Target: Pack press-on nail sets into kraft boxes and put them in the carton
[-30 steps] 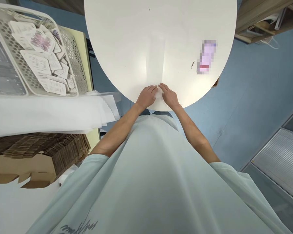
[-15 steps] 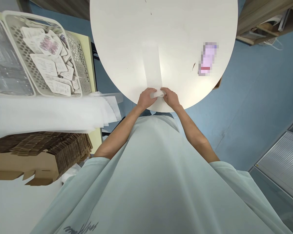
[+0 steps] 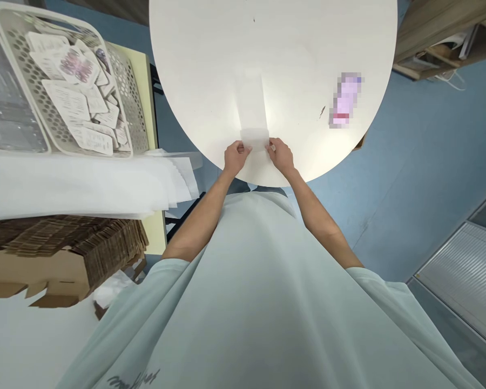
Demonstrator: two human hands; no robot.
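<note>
A thin, whitish, see-through strip of sheet (image 3: pixel 251 100) lies flat on the round white table (image 3: pixel 202 70), running away from my body. Its near end looks doubled over into a wider flap between my hands. My left hand (image 3: pixel 236 156) is closed in a pinch at the flap's left near corner. On the opposite side, my right hand (image 3: pixel 282 155) pinches the right edge, thumb and fingertips together. Whether the flap is one layer or several I cannot tell.
A blurred-out pinkish object (image 3: pixel 345 100) lies at the table's right. To the left, a perforated white basket (image 3: pixel 140 116) holds printed cards (image 3: pixel 68 102). Nearer are a stack of white sheets (image 3: pixel 85 183) and flattened brown cartons (image 3: pixel 109 248). A wooden shelf (image 3: pixel 433 32) stands at upper right.
The near end of the strip, curled up between my fingers before, now lies flatter as a flap. My left hand has shifted slightly left, and the hands are farther apart.
</note>
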